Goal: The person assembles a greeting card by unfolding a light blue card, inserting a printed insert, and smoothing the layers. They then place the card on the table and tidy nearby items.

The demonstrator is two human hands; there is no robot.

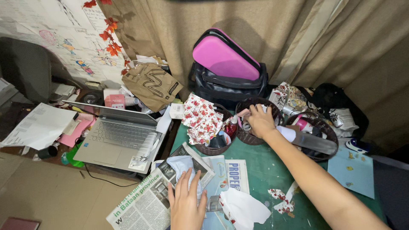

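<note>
The landmark taken was the green table mat (pixel 272 179). At its near edge, the left hand (pixel 186 203) lay flat with fingers spread on a white cloth (pixel 181 165), which rested on newspaper sheets (pixel 147 203); the flat press appeared to keep both from shifting. Nothing was clamped in it.

At the mat's far edge, the right hand (pixel 260 121) reached into the middle dark wicker basket (pixel 255 103), fingers curled down among its contents. Whether they had closed on an item could not be told, as the basket rim and the knuckles hid them.

A second basket (pixel 213 148), to the left on the far edge, held a red-floral cloth (pixel 201 117) draped over its rim. A third basket (pixel 320 127), to the right, held bottles. A laptop (pixel 117 138) stood off the mat's left side, and a pink case (pixel 223 55) sat on a black bag beyond the far edge.
</note>
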